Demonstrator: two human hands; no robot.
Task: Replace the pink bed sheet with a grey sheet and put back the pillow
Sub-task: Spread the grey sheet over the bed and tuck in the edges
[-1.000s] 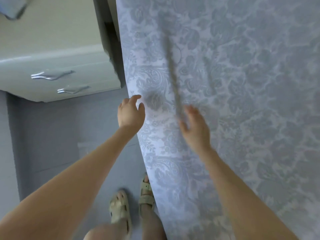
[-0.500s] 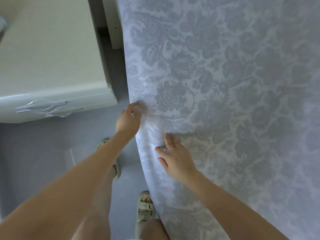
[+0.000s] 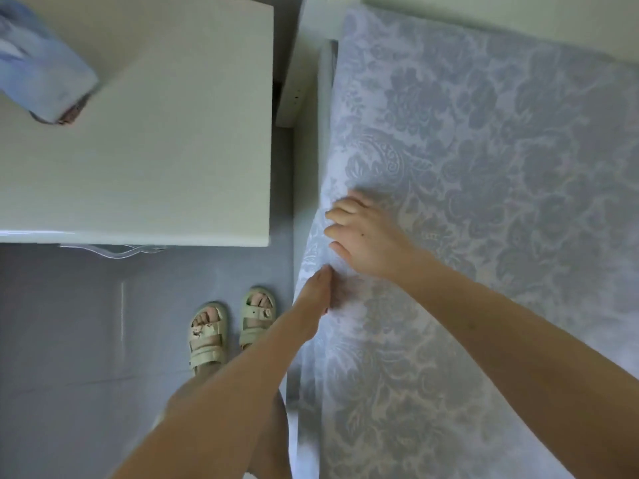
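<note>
The grey floral sheet [image 3: 484,167] covers the bed on the right, and its left edge hangs over the side. My right hand [image 3: 366,236] lies flat on the sheet at that edge, fingers spread and pointing left. Just below it, my left hand [image 3: 316,295] is seen edge-on and presses straight fingers against the sheet where it folds over the bed's side. A light-blue cloth bundle [image 3: 41,70] with a pinkish bit showing beneath it lies on the white cabinet at the top left. No pink sheet is plainly in view.
The white cabinet [image 3: 155,133] with drawer handles stands left of the bed, a narrow gap of grey floor [image 3: 86,340] between them. My sandalled feet [image 3: 231,326] stand in that gap. A white bed frame post [image 3: 294,81] is at the head end.
The view has shifted toward the head of the bed. My right hand slid left to the sheet's edge. My left hand dropped below it, against the bed's side.
</note>
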